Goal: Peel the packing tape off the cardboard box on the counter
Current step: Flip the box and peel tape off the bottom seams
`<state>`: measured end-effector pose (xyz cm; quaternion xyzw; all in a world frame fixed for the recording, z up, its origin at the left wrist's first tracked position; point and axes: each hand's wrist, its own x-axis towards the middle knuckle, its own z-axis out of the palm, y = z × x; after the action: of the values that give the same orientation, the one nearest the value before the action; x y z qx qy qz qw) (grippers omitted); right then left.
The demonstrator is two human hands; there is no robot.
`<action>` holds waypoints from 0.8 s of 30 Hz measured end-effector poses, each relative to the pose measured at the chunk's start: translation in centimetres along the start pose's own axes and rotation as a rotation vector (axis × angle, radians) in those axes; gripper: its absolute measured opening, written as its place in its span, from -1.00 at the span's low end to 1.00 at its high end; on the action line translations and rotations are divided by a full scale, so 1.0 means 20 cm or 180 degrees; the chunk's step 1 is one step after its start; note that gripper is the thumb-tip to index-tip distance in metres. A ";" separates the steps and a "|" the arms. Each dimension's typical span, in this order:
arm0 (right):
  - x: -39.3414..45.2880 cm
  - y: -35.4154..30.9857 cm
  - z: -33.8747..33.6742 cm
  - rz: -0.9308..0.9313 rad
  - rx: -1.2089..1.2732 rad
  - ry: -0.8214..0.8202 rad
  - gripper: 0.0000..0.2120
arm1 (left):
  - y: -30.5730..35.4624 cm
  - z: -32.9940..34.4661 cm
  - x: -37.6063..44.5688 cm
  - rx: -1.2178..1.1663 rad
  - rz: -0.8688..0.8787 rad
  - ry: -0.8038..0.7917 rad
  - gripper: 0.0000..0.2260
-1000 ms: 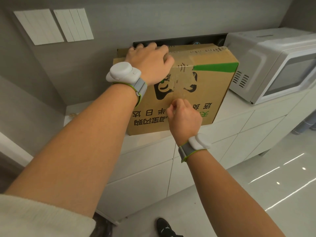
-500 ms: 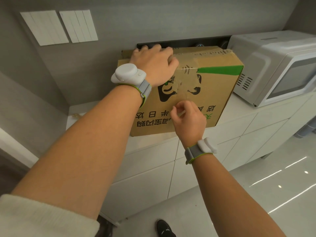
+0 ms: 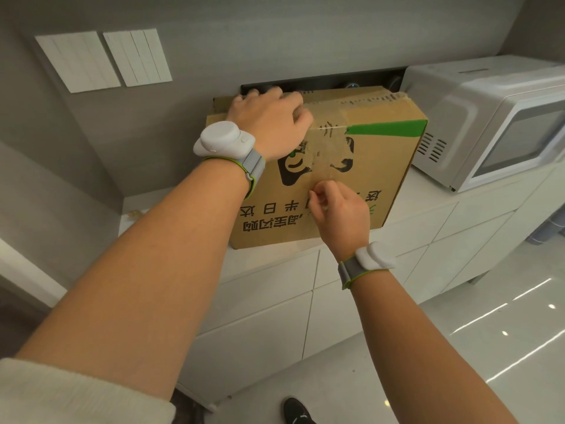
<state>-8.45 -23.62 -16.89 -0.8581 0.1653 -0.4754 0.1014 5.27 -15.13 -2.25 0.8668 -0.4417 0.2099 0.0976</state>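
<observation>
**Clear tape running up the box face, loose end at the right hand**

Cardboard is what both hands are working on: the cardboard box (image 3: 360, 191) is standing on the white table (image 3: 434, 206), its printed front facing the person, with a white microwave (image 3: 489, 117) just beside it toward 3 o'clock.

The packing tape (image 3: 328, 148) is lying as a clear, wrinkled strip down the middle of that front face. Its long axis is running from about 12 o'clock, where it is folding over the top edge and joining more tape along the lid, down to 6 o'clock, where it is meeting the right hand (image 3: 339, 209).

That right hand is curling its fingers and appears to be pinching the strip's lower end between thumb and forefinger; the exact contact is too small to be certain. The stuck length is therefore lying at 12 o'clock from the pinch.

The left hand (image 3: 270, 120) is resting at 11 o'clock from the right, its fingers hooking over the box's top rear edge and gripping it, bracing the box.

Judging from this, the right hand is the nearer one to the free end, and the pull probably needs to travel along the strip's axis while the left is resisting any tipping.
</observation>
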 end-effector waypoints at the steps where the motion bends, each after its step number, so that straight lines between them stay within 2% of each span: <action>1: 0.01 0.00 0.00 -0.0051 -0.0016 0.0003 -0.86 | 0.00 0.00 0.00 0.0006 -0.0012 -0.0005 -0.57; 6: 0.02 0.04 0.00 -0.0122 0.0100 -0.0007 -0.89 | 0.01 0.00 0.00 0.0004 -0.0033 -0.0036 -0.56; 12: 0.04 0.06 -0.02 -0.0281 0.0226 -0.0178 -0.82 | 0.01 0.00 0.00 0.0034 -0.0035 -0.0029 -0.57; 24: 0.06 0.10 -0.01 -0.0358 0.0287 -0.0084 -0.87 | 0.01 -0.01 0.01 -0.0041 -0.0019 -0.0102 -0.57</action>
<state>-8.30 -25.88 -16.50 -0.8668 0.0940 -0.4760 0.1152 5.20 -15.31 -2.00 0.8707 -0.4420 0.1928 0.0967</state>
